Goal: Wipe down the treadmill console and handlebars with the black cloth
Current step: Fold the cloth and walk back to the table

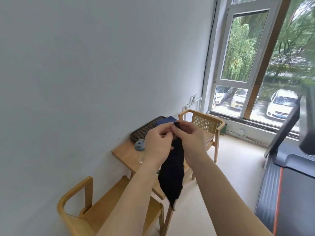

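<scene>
The black cloth (172, 174) hangs down in front of me, pinched at its top edge by both hands. My left hand (157, 143) grips the top on the left and my right hand (190, 138) grips it on the right, fingertips almost touching. The treadmill (288, 181) stands at the right edge, with its dark belt, an orange stripe and a slanted upright. A blurred dark part (306, 138) at the far right is part of its handlebar or console; I cannot tell which.
A small wooden table (126, 155) stands against the white wall, holding a dark tray (144, 130), a blue cloth (166, 120) and a bottle with a grey lid (140, 147). Wooden chairs sit near (81, 210) and far (206, 126). A large window (247, 65) lies behind.
</scene>
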